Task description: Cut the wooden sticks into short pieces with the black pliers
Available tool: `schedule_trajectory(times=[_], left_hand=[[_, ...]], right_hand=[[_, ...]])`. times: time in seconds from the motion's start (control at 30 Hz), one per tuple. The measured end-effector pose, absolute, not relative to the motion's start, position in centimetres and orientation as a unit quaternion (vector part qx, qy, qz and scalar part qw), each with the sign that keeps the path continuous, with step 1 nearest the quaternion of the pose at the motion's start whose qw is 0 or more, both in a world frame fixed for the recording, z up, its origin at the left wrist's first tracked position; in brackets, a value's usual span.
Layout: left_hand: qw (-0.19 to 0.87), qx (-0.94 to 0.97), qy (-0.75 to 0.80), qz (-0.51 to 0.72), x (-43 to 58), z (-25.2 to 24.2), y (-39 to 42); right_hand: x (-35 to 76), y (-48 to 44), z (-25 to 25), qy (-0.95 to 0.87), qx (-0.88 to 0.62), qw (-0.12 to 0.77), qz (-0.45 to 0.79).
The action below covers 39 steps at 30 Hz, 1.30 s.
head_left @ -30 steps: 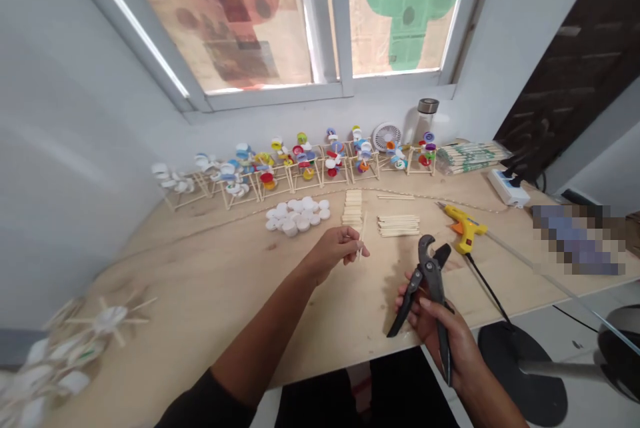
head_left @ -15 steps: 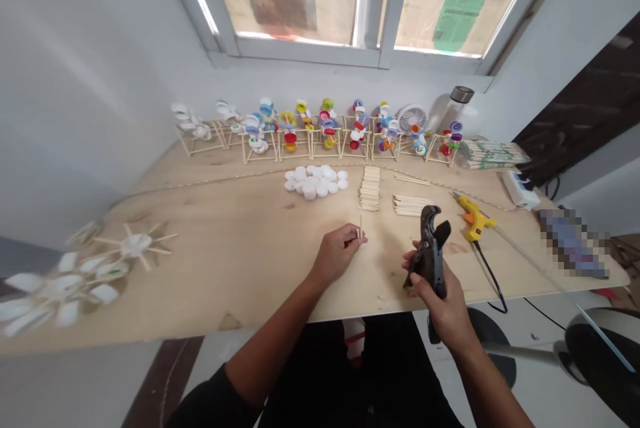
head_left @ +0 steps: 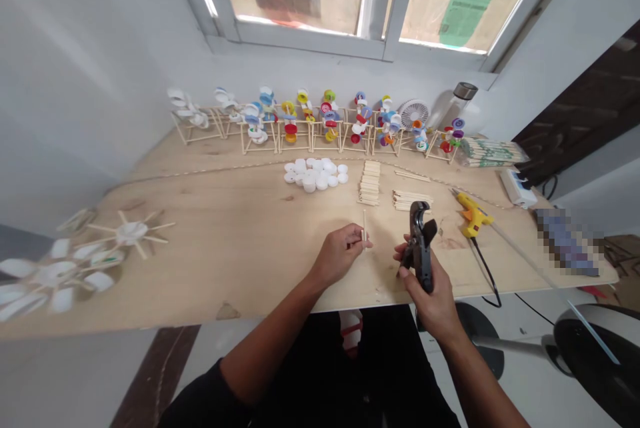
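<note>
Between the fingertips of my left hand a thin wooden stick stands roughly upright, just above the table. My right hand is wrapped round a black pipe cutter, whose jaws point up and away from me and look apart. A gap separates the cutter from the stick. Beyond my left hand lie a neat stack of short cut sticks and a heap of white bottle caps. A second bundle of sticks lies just past the cutter.
A yellow glue gun with its cord lies to the right, near a white power strip. Several stick frames with coloured caps line the wall. Cap-and-stick wheels lie at the left. A bottle stands at the back.
My right hand has brought the pipe cutter slightly left, closer to my left hand. The stick in my left hand now shows more of its length. The camera view has shifted a little.
</note>
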<state>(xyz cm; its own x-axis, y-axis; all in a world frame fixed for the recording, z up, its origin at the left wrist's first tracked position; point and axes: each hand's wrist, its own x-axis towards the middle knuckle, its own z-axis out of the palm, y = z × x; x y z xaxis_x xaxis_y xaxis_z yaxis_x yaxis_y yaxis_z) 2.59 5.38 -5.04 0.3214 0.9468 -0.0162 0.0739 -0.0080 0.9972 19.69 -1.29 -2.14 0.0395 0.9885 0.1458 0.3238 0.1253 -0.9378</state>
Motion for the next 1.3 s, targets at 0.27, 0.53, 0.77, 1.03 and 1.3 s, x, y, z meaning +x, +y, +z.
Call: schedule_trajectory(times=[0.27, 0.53, 0.77, 1.03, 1.3], left_hand=[[0.722, 0.512, 0.339, 0.318, 2.3, -2.4, 3.3], [0.775, 0.507, 0.296, 0.236, 1.9, -2.2, 3.3], [0.784, 0.519, 0.281, 0.194, 1.9, -2.1, 3.7], [0.797, 0.494, 0.299, 0.174, 2.2, -1.3, 3.7], [0.822, 0.456, 0.299, 0.163, 2.6, -1.6, 3.4]], right_hand=[[18.2, 0.4, -1.4, -0.562, -0.542, 0.493, 0.384], [17.8, 0.7, -0.9, -0.565, -0.564, 0.475, 0.371], [17.7, 0.8, -0.7, -0.547, -0.557, 0.481, 0.398], [17.2, 0.7, -1.5, -0.512, -0.551, 0.526, 0.397], [16.9, 0.3, -2.0, -0.485, -0.567, 0.549, 0.376]])
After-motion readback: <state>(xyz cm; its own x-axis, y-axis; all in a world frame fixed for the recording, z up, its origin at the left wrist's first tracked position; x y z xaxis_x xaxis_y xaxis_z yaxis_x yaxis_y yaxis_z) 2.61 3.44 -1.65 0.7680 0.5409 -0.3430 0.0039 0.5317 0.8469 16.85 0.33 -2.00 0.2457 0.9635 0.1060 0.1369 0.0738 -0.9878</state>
